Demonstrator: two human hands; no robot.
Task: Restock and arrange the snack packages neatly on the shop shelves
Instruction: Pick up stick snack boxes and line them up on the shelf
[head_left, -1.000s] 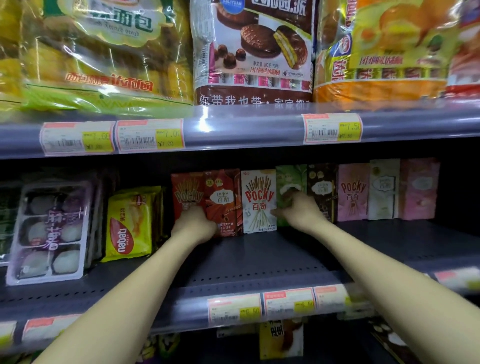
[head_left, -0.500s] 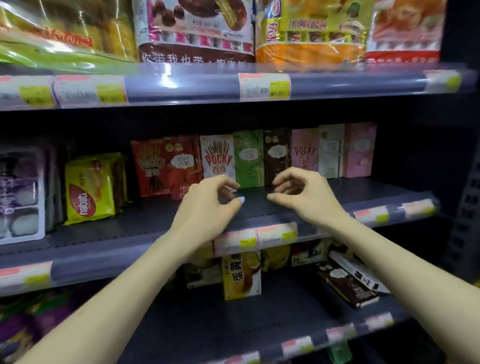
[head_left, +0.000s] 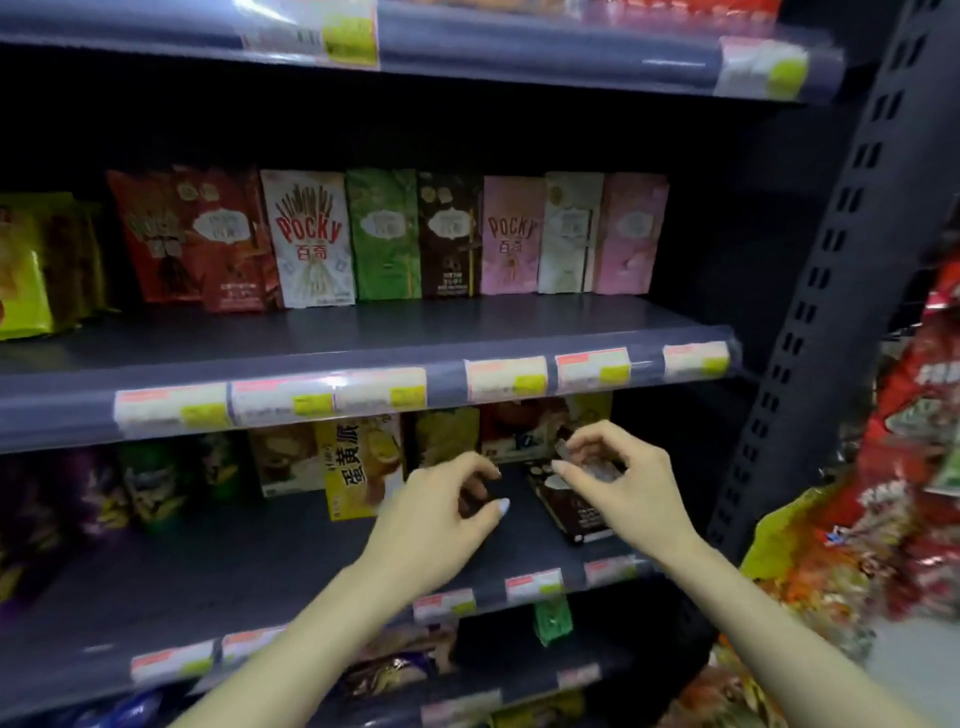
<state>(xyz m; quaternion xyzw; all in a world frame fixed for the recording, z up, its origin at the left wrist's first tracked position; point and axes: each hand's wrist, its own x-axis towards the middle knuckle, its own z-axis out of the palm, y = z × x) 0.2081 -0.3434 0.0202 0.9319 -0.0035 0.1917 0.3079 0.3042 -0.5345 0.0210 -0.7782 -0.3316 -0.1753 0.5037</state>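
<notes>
While both forearms reach over the front edge of the lower shelf (head_left: 311, 582), the left hand (head_left: 441, 525) hangs with loosely curled fingers, holding nothing, and the right hand (head_left: 618, 478) hovers, fingers bent and empty, above a dark snack box (head_left: 576, 512) lying flat near that shelf's right end, probably so it can be stood up. Behind it a yellow box (head_left: 358, 467) stands upright, and farther back the Pocky boxes (head_left: 311, 239) line the rear edge of the upper shelf, faces forward for shoppers.
</notes>
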